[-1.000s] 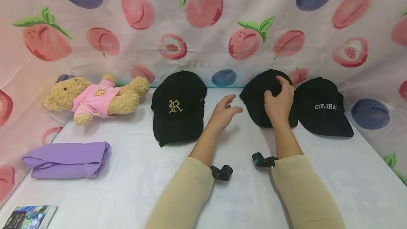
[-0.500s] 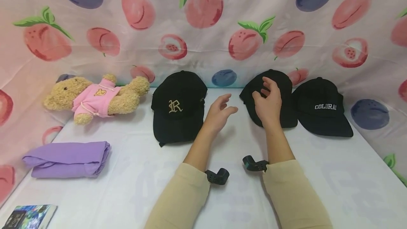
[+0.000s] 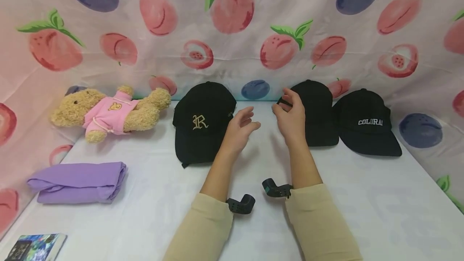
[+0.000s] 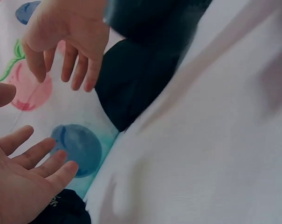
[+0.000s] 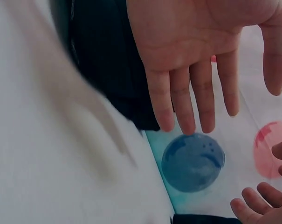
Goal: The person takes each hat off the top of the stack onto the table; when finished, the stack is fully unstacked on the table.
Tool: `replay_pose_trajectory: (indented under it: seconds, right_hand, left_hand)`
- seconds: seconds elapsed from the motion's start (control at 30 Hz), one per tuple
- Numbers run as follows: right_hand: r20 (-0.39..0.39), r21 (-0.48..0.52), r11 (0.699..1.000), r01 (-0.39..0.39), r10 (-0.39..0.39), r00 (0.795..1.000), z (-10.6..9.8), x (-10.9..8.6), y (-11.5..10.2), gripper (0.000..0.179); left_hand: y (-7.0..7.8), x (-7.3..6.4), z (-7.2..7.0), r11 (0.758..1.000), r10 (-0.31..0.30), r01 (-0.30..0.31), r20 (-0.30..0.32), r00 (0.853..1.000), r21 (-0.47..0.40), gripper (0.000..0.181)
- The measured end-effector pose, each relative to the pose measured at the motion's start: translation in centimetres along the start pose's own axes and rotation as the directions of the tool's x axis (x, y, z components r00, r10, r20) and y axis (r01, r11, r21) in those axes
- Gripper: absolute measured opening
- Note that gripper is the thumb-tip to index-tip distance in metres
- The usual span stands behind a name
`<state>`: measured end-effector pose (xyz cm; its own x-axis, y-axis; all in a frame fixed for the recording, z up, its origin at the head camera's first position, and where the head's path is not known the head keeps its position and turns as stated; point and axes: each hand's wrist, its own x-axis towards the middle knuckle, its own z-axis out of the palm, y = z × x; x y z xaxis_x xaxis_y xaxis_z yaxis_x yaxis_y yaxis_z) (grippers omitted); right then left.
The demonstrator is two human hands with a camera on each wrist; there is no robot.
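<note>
Three black baseball caps stand in a row along the back of the white table. My left hand [image 3: 239,130] hovers at the right edge of the cap with a gold letter R [image 3: 199,140], overlapping it in the head view. Its fingers are spread and hold nothing. My right hand [image 3: 291,118] is raised in front of the left side of the plain black cap [image 3: 319,112], fingers relaxed and palm facing the other hand. In the left wrist view, both the left palm [image 4: 24,182] and the right hand [image 4: 68,42] show without anything in them. A third cap with white lettering [image 3: 369,132] sits at the right.
A teddy bear in a pink hoodie [image 3: 108,114] lies at the back left. A folded purple cloth [image 3: 77,182] lies in front of it, and a book [image 3: 36,248] is at the front left corner. A fruit-print curtain [image 3: 232,47] hangs behind the table [image 3: 152,220].
Both hands have moved left. The right hand has shifted from the middle of the plain cap to its left edge; the left hand has come over the R cap's edge. The caps have not moved.
</note>
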<state>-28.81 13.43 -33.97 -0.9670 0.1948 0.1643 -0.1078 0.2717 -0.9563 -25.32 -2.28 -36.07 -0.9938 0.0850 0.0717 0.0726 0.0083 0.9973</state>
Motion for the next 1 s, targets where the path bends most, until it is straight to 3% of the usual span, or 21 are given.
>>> replay_pose_trajectory:
  seconds: [0.27,0.57,0.83,1.0]
  right_hand:
    - [0.043,0.048,0.998,-0.040,0.038,0.998,0.9,-0.7,-0.3,0.059]
    - [0.084,0.071,0.997,-0.038,0.032,0.996,1.3,-1.2,-0.5,0.059]
    - [0.126,0.085,0.996,-0.026,0.015,0.992,2.4,-1.4,-1.0,0.059]
    - [0.193,0.100,0.995,0.000,-0.019,0.981,3.1,-1.5,-0.9,0.059]
  left_hand:
    - [0.7,-0.2,-0.9,0.998,0.063,-0.062,-0.026,0.998,0.008,0.057]
    - [0.9,-0.2,-1.2,0.998,0.057,-0.056,-0.028,0.998,0.023,0.053]
    - [1.5,-0.4,-2.8,0.999,0.045,-0.044,-0.030,0.999,0.030,0.050]
    - [1.7,-0.7,-3.9,0.998,0.048,-0.048,-0.017,0.999,0.035,0.052]
